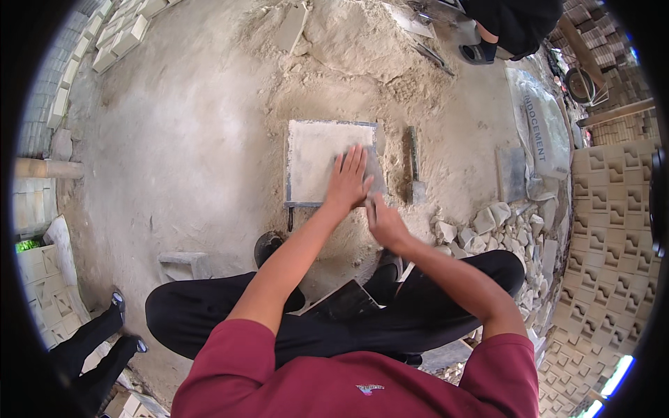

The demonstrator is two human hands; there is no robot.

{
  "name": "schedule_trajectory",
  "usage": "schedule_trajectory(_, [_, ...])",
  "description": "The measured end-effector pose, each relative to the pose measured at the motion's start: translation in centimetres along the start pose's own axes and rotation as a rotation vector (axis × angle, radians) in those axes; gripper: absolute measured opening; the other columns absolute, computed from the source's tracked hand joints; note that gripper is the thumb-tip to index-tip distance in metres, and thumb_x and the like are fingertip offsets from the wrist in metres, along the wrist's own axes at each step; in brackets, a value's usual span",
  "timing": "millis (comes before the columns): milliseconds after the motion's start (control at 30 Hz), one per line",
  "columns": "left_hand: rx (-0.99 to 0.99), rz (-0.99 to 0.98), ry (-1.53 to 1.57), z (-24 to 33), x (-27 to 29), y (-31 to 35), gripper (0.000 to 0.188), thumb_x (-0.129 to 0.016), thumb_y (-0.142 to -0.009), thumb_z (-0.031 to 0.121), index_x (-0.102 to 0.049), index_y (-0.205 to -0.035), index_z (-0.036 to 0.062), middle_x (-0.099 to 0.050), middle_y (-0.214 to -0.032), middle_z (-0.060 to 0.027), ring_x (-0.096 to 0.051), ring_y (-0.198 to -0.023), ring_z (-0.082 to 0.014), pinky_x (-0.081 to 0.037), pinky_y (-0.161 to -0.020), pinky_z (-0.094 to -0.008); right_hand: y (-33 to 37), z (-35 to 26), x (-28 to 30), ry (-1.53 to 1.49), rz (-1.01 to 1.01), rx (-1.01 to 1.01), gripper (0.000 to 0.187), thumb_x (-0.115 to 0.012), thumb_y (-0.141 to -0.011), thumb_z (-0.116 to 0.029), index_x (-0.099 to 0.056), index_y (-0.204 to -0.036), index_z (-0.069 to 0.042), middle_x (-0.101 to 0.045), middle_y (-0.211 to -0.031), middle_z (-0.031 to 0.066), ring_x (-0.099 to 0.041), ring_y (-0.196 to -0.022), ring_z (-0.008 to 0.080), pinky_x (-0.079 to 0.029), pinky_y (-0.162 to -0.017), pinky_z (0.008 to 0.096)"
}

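Observation:
Between my feet and the heap of mix lies a square mould (287,167) with a dark metal frame, filled level with pale, sandy mix (310,157). My left hand (348,180) lies flat near the right side of the mould, fingers stretched out and slightly blurred. Under and beside its fingers a flat grey blade (376,175) shows in part, seemingly that of a trowel. My right hand (387,224) is closed round the trowel's handle at the mould's near right corner. The left hand covers some of the blade.
A dark bar (413,157) lies right of the mould, and loose mix (355,42) is heaped beyond it. Broken pieces (481,230) pile up at the right, near a cement sack (543,125). Patterned blocks (610,230) form a stack. Other people's legs (97,341) appear lower left and upper right.

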State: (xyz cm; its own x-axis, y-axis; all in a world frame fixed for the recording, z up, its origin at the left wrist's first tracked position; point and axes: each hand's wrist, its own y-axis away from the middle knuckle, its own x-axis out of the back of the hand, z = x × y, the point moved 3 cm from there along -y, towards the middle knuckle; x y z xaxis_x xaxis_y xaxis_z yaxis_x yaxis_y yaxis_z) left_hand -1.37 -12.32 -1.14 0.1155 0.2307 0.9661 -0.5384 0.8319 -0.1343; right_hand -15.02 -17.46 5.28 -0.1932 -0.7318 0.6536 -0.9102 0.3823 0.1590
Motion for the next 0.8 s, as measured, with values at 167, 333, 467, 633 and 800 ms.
schedule_trajectory(167, [0.001,0.025,0.088,-3.7,1.4,-0.9,0.072,-0.041,-0.098,0.042,-0.017,-0.154,0.0027,-0.016,-0.161,-0.0143,-0.015,-0.149,-0.0276,-0.013,-0.120,-0.0483,-3.4,-1.9,-1.4,-0.032,0.079,0.136,0.023,-0.049,-0.097,-0.016,-0.043,-0.113,-0.001,-0.059,-0.070,0.0328,-0.058,-0.065,0.0524,-0.043,-0.059,0.0604])
schedule_trajectory(333, [0.077,-0.088,0.087,-4.9,3.1,8.9,0.070,-0.039,-0.099,0.042,-0.016,-0.154,0.0042,-0.016,-0.161,-0.0138,-0.015,-0.149,-0.0278,-0.013,-0.120,-0.0474,2.1,-4.3,-5.1,-0.010,-0.185,0.104,0.030,-0.048,-0.098,-0.020,-0.038,-0.114,0.003,-0.057,-0.068,0.0349,-0.056,-0.062,0.0547,-0.041,-0.058,0.0630])
schedule_trajectory(467, [0.167,-0.028,-0.107,-10.4,4.2,6.0,0.069,-0.035,-0.101,0.044,-0.016,-0.154,0.0052,-0.015,-0.161,-0.0134,-0.016,-0.149,-0.0260,-0.014,-0.121,-0.0462,-5.0,-7.1,-4.7,0.137,-0.339,-0.002,0.042,-0.042,-0.101,-0.030,-0.038,-0.120,0.007,-0.063,-0.083,0.0337,-0.063,-0.081,0.0506,-0.048,-0.073,0.0575])
schedule_trajectory(633, [0.294,0.087,-0.120,-14.7,5.1,-1.8,0.066,-0.037,-0.101,0.041,-0.020,-0.153,0.0039,-0.018,-0.161,-0.0146,-0.020,-0.147,-0.0287,-0.017,-0.119,-0.0479,-15.1,-8.3,-1.7,0.347,-0.269,0.134,0.046,-0.049,-0.098,-0.040,-0.056,-0.098,0.005,-0.065,-0.082,0.0301,-0.064,-0.077,0.0488,-0.051,-0.069,0.0541])
schedule_trajectory(800, [0.218,-0.005,-0.034,-10.0,4.4,4.9,0.067,-0.040,-0.100,0.039,-0.020,-0.153,0.0048,-0.019,-0.160,-0.0146,-0.020,-0.147,-0.0293,-0.016,-0.119,-0.0503,-8.5,-5.0,-2.7,0.281,-0.467,-0.008,0.046,-0.050,-0.097,-0.040,-0.057,-0.095,0.006,-0.064,-0.083,0.0326,-0.063,-0.084,0.0495,-0.049,-0.075,0.0550])
